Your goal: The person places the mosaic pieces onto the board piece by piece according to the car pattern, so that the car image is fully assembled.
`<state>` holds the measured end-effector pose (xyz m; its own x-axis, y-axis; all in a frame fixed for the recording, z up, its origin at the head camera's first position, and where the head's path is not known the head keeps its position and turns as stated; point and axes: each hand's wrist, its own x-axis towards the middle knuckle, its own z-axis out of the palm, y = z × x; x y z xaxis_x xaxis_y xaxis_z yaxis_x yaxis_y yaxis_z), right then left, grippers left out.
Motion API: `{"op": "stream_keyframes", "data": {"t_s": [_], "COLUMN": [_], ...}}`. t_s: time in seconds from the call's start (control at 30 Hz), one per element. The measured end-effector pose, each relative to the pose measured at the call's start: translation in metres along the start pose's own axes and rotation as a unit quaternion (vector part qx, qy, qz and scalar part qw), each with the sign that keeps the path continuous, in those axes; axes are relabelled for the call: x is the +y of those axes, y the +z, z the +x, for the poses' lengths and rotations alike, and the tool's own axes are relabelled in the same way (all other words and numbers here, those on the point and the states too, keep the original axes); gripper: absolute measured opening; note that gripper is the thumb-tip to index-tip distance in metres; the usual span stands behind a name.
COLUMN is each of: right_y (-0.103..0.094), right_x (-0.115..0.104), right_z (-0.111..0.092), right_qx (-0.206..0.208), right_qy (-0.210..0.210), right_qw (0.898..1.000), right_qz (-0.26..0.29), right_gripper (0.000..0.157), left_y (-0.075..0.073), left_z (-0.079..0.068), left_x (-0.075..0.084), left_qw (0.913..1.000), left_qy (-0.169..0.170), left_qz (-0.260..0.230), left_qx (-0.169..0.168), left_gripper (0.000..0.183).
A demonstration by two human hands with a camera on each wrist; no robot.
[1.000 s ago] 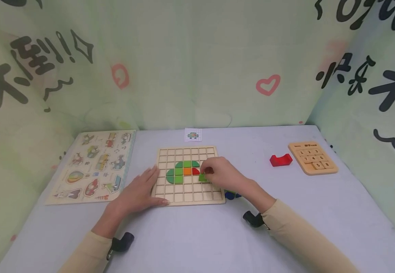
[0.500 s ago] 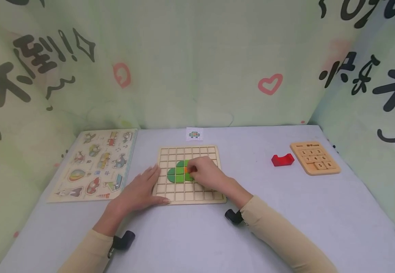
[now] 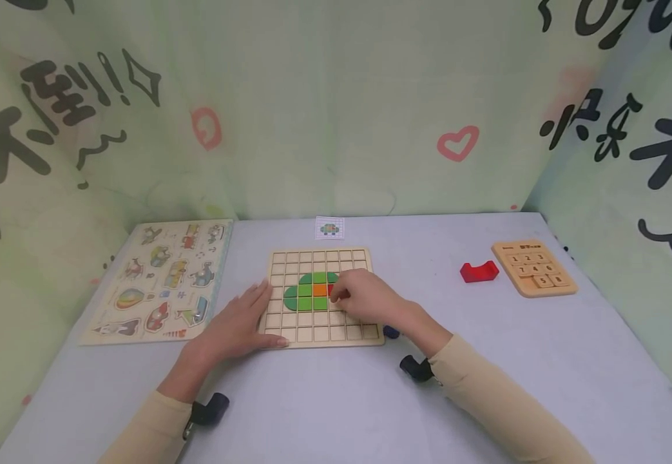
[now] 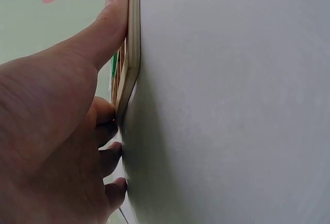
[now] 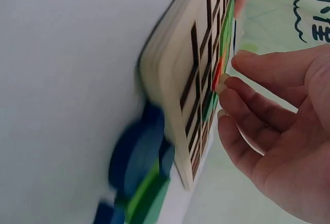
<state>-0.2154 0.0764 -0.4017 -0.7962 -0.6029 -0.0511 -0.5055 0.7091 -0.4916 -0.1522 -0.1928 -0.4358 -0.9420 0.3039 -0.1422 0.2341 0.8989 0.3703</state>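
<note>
A wooden grid board lies on the table with flat coloured pieces set in its middle. Among them are dark green rounded pieces, light green squares, an orange square and a red piece, partly covered by fingers. My left hand steadies the board's left edge, fingers extended, thumb on the front corner. Over the board's right part is my right hand. In the right wrist view, its fingertips are at the red piece, thumb apart from them, nothing between.
Blue and green pieces lie beside the board's near right corner. Behind the board is a small pattern card. A picture puzzle board lies left; a red block and a wooden number board lie right.
My right hand brought a light green square leftward into the grid, below the orange square, and let it go. It then drew back slightly right. The left hand stayed.
</note>
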Motion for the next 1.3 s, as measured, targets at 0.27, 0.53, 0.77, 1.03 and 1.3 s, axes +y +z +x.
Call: {"op": "stream_keyframes", "data": {"t_s": [0.27, 0.53, 0.77, 1.03, 1.3], "right_y": [-0.022, -0.033, -0.033, -0.03, -0.029], "right_x": [0.02, 0.044, 0.058, 0.062, 0.06], "right_z": [-0.025, -0.046, -0.056, -0.057, -0.06], "right_qx": [-0.023, -0.051, -0.034, -0.028, -0.049], "right_qy": [0.041, 0.088, 0.086, 0.068, 0.066], "right_qw": [0.999, 0.994, 0.995, 0.997, 0.995], "right_qz": [-0.022, -0.032, -0.029, -0.035, -0.051], "right_gripper": [0.011, 0.008, 0.008, 0.021, 0.018], "left_y": [0.0, -0.001, 0.0, 0.001, -0.001], "left_z": [-0.003, -0.005, -0.004, -0.003, -0.002], "left_x": [-0.001, -0.003, -0.003, -0.002, 0.0], "left_qw": [1.0, 1.0, 1.0, 1.0, 0.9999], "left_qy": [-0.006, -0.002, 0.002, 0.006, 0.009], "left_qz": [0.002, 0.002, 0.003, 0.0, -0.001], "left_qx": [0.001, 0.006, 0.005, 0.004, 0.006], "left_gripper": [0.114, 0.114, 0.113, 0.114, 0.113]}}
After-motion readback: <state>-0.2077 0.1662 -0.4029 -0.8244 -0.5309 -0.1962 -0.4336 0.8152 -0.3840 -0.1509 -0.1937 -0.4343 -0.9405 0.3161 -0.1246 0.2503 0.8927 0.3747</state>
